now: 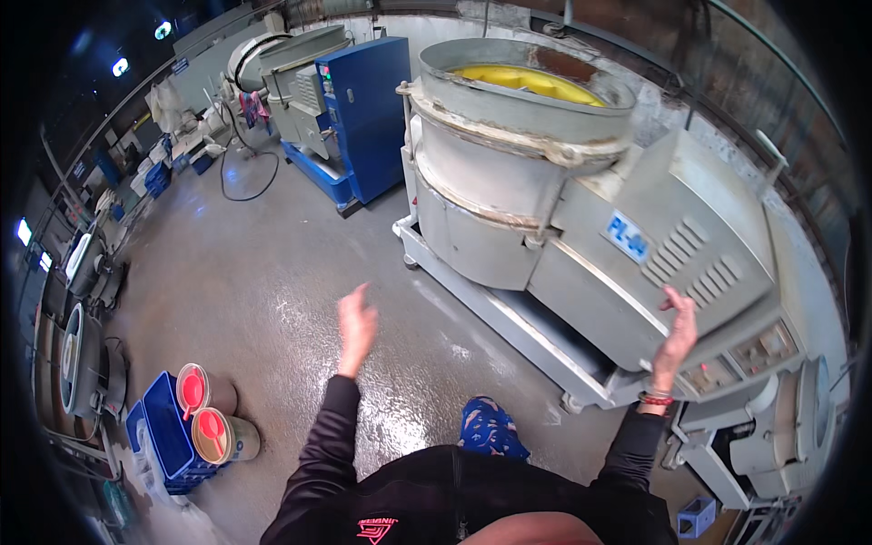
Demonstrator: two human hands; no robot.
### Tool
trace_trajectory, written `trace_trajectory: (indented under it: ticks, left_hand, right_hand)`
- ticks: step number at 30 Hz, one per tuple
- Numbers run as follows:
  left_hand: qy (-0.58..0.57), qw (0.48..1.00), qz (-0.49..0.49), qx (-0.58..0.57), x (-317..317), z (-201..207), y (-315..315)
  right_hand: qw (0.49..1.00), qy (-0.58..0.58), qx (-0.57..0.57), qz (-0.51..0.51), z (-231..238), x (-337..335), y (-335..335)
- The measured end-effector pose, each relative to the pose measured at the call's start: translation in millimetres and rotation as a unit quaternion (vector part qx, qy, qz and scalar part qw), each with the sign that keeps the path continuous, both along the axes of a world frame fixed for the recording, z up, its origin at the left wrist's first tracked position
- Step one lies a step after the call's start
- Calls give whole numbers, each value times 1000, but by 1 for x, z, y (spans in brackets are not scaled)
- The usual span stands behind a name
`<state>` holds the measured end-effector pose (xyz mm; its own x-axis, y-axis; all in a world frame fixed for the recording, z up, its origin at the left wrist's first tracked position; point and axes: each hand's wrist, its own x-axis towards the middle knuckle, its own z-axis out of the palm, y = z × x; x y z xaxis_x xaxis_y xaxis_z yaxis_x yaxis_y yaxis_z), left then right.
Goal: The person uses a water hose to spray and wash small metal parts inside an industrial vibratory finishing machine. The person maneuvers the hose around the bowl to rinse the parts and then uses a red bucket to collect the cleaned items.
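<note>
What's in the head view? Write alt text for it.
A person's empty left hand shows over a shiny workshop floor, the right hand, also empty, before a big grey tub machine. Two buckets with red scoops stand beside a blue crate at lower left.

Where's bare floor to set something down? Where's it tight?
Widest bare patch: the wet floor, bordered by two buckets on the left and the grey tub machine on the right, back toward the blue cabinet. The left hand hangs over it. Crowded: lower left, blue crates beside the buckets; lower right, a smaller grey machine near the tub machine.
</note>
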<state>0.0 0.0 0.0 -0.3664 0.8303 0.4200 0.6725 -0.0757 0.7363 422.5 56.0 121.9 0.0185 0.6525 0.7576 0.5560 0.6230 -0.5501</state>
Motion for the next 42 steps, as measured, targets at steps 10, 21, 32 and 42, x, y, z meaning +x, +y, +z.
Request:
trace_trajectory:
  ticks: [10, 21, 32, 42]
  left_hand:
    - [124, 942, -40, 308, -56, 151, 350]
    - [342, 915, -147, -155, -82, 208, 577]
    - [475, 699, -448, -292, -53, 207, 699]
    - [588, 737, -328, 66, 63, 87, 761]
  right_hand:
    - [991, -31, 110, -72, 59, -80, 337]
    - [898, -357, -256, 29, 100, -141, 515]
    - [867, -412, -271, 73, 104, -151, 520]
    - [904, -334, -250, 93, 91, -134, 510]
